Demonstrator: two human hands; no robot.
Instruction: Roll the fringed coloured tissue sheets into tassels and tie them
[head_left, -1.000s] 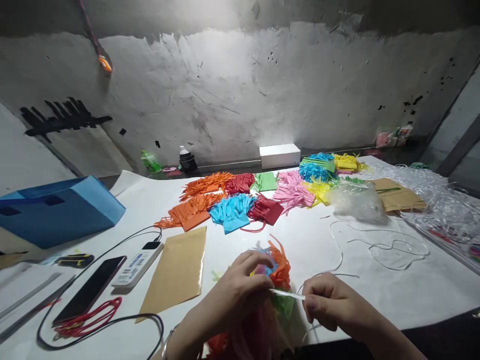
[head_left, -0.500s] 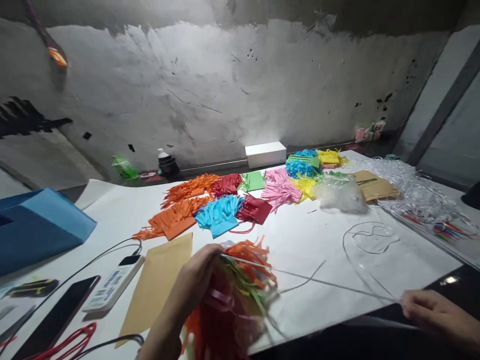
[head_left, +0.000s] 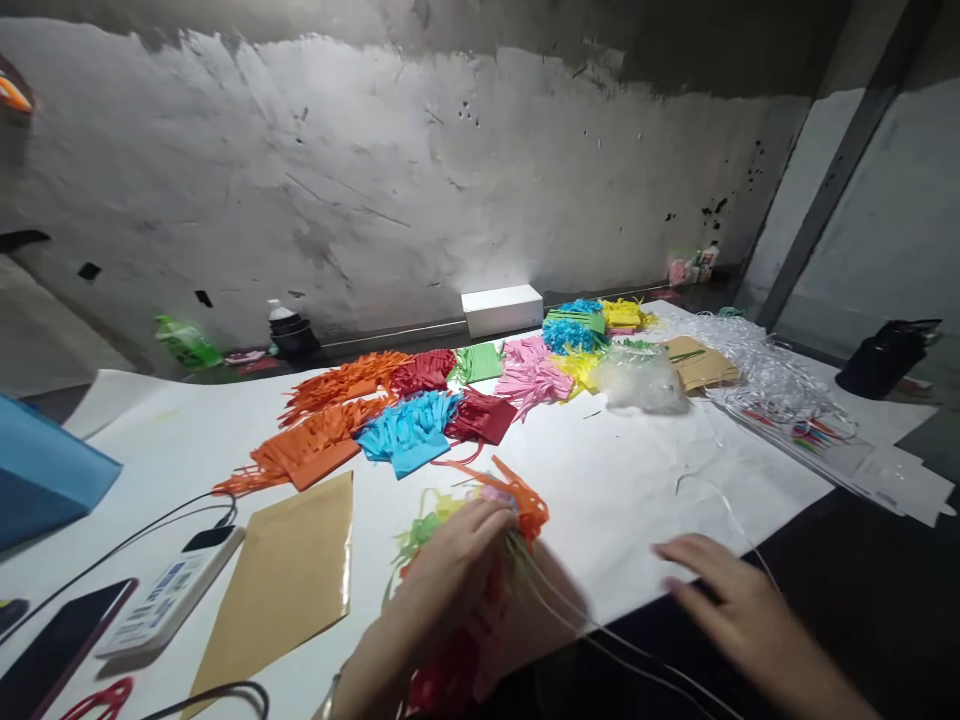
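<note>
My left hand [head_left: 472,550] is closed around a bunch of fringed paper strips [head_left: 521,500] in orange, green, yellow and red, near the front edge of the table. White string [head_left: 600,625] runs from beside that hand down to the right, over the dark area. My right hand [head_left: 720,590] is apart from the bunch, thumb and fingers spread, with nothing visible between them. Another length of white string [head_left: 727,505] passes behind the right hand onto the table. The lower part of the bunch is blurred, and my left arm hides some of it.
Fringed paper pieces in orange [head_left: 322,450], blue [head_left: 412,430] and dark red [head_left: 484,415] lie across the white-covered table [head_left: 585,490]. At left are a brown envelope [head_left: 285,560], a power strip [head_left: 172,590] and a phone [head_left: 67,640]. White shredded strips [head_left: 765,365] are piled at right.
My right hand has let go of the string it was pulling taut and moved left, its fingers opening. The string now hangs slack. My view has turned to the right.
</note>
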